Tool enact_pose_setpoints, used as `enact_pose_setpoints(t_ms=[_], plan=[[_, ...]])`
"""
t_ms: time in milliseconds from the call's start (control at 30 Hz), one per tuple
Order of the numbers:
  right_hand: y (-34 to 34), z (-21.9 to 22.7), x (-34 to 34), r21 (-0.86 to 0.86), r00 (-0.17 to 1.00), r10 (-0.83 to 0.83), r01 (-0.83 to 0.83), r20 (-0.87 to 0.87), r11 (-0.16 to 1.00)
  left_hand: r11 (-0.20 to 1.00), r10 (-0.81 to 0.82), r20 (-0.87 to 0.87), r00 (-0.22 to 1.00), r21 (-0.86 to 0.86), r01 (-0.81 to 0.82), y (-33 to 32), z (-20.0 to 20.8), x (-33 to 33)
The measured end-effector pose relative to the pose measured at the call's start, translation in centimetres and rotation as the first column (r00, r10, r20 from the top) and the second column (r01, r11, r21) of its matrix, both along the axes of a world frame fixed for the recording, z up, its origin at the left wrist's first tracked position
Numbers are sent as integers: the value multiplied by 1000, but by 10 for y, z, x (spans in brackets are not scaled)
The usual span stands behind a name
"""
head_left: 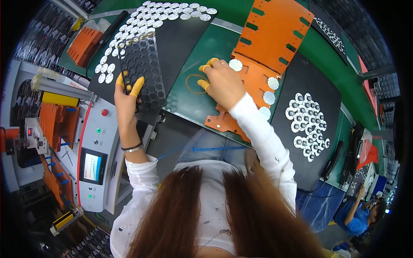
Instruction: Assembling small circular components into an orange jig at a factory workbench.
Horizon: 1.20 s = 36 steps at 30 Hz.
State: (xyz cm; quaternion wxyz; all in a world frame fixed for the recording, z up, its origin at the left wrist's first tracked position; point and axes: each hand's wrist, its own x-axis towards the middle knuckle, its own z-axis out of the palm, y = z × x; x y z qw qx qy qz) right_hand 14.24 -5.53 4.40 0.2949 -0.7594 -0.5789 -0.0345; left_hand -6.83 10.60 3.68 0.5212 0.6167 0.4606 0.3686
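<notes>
My left hand (126,101), with yellow finger cots on its fingertips, grips the near left edge of a see-through blister tray (148,64) with rows of round pockets. This tray lies tilted over a black mat and partly covers white round discs (159,17). My right hand (226,84) is over the green table beside an orange fixture plate (254,79), its thumb and curled fingers apart. A thin yellow rubber band (189,81) loops by those fingertips; whether they touch it I cannot make out. Several white discs (269,97) sit on the fixture, partly hidden behind my right forearm.
The fixture's hinged orange lid (275,32) stands open at the far side. On the right black mat (297,77) are white discs with dark centres (306,122). A grey machine panel (100,129) with a screen is at left. Another person (355,217) sits at lower right.
</notes>
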Motion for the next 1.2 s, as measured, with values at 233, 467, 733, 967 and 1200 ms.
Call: enact_pose_setpoints(t_ms=[233,467,733,967,1200], plan=[[40,-45,13,-253,992,36,-4,123,967,997,48,29,998,-69,-46,-22,-1,-30],[38,-44,18,-178,996,74,-80,-41,981,988,-88,100,991,-114,100,-37,-8,-27],[22,5,46,230,445,208,-6,-871,973,922,-345,118,931,-145,360,-66,9,-10],[-9,34,30,258,652,244,-76,-718,963,848,-509,151,847,-84,524,-82,12,5],[-44,48,17,305,878,137,11,-458,952,814,-582,-11,813,-3,582,-99,23,18]])
